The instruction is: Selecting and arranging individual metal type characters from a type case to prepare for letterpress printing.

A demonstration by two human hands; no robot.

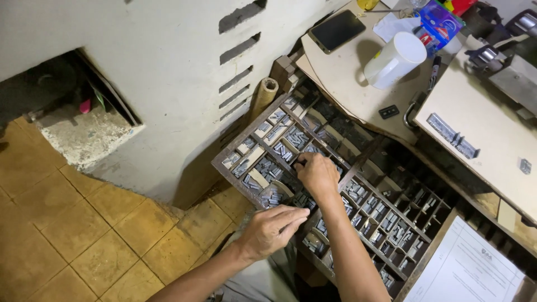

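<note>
Compartmented wooden tray [226,152] of metal blocks [295,137]

Single head-worn view, steeply downward and close over the compartmented type tray [369,218], floor at left.

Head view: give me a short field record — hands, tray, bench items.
view: head camera, looking down
left hand: resting on the near edge of the type tray, fingers curled; whether it holds anything cannot be told
right hand: fingertips reaching into a tray compartment among the metal type pieces
tray: wooden, many small compartments, tilted
bench: white mug, dark phone, row of set type
lower right: printed sheet
floor: tan tiles
</note>
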